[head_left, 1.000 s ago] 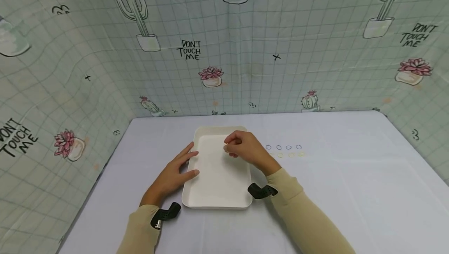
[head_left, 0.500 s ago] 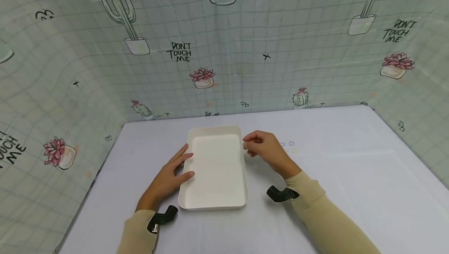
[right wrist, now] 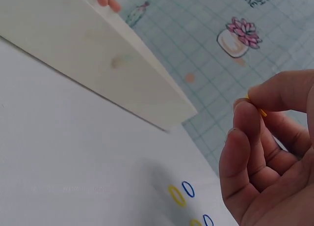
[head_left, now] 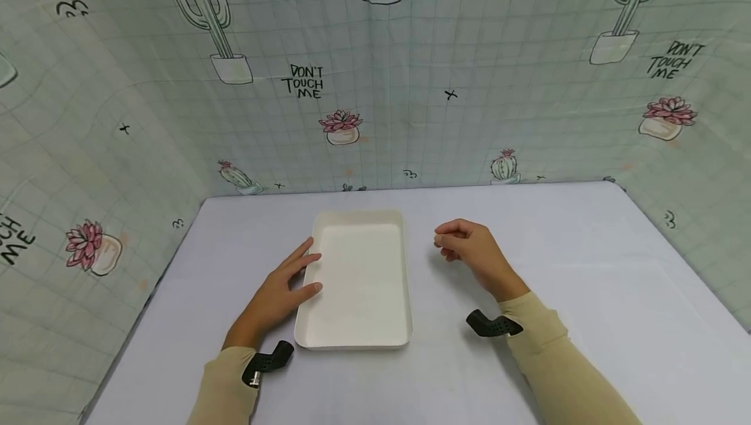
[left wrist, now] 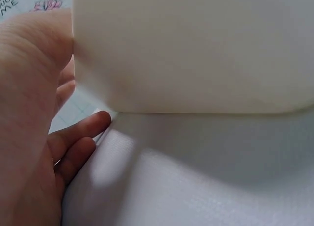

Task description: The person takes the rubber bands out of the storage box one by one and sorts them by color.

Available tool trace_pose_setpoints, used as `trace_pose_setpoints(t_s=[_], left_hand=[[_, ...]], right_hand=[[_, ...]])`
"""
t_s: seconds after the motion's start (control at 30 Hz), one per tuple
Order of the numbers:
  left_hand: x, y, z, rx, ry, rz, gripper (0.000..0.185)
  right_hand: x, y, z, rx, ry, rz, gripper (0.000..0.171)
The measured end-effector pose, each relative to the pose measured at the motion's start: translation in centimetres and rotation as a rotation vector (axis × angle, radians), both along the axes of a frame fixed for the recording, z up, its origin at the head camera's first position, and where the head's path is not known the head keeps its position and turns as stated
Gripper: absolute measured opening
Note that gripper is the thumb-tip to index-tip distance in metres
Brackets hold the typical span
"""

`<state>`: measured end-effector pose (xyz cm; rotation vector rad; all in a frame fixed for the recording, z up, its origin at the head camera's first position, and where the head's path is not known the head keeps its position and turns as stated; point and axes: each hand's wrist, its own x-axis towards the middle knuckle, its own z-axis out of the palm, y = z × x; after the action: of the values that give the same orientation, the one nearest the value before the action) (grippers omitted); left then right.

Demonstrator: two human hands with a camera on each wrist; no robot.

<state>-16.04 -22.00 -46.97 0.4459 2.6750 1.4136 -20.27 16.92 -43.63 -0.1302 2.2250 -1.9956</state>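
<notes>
My left hand (head_left: 274, 298) rests on the left rim of a white rectangular tray (head_left: 405, 294), fingers and thumb fairly straight. In the left wrist view, its lower fingers lie on the cloth beside the tray wall (left wrist: 196, 54). Right of the tray, above the table, my right hand (head_left: 472, 252) is held with thumb and fingertips together. The right wrist view shows that it pinches a small yellow rubber band (right wrist: 264, 113), mostly hidden by the fingers. Below that hand on the cloth lie a blue rubber band (right wrist: 188, 189) and yellow ones (right wrist: 176, 195).
A white cloth covers the table (head_left: 557, 321). Behind and at the sides hangs a gridded curtain (head_left: 440, 131) printed with cacti and lettering. The bare tray floor (head_left: 354, 281) is visible in the head view.
My right hand has moved right, from above the tray to beyond its right edge, over where the bands lay. My left hand has stayed at the tray's left rim.
</notes>
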Motion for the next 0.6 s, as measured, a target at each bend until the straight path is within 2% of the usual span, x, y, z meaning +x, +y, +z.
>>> trace_pose_setpoints(t_s=[0.2,0.43,0.6], left_hand=[[0.2,-0.6,0.2,-0.013,-0.005,-0.006,0.063],[-0.2,-0.2,0.0,0.009,0.04,-0.006,0.062],[-0.3,-0.4,0.2,-0.001,0.023,-0.01,0.061]], right_hand=[[0.2,0.6,-0.4,0.022,-0.003,-0.023,0.037],[0.1,3.3,-0.1,0.068,0.018,-0.066,0.039],[-0.1,4.6,0.0,0.061,0.011,-0.092,0.036]])
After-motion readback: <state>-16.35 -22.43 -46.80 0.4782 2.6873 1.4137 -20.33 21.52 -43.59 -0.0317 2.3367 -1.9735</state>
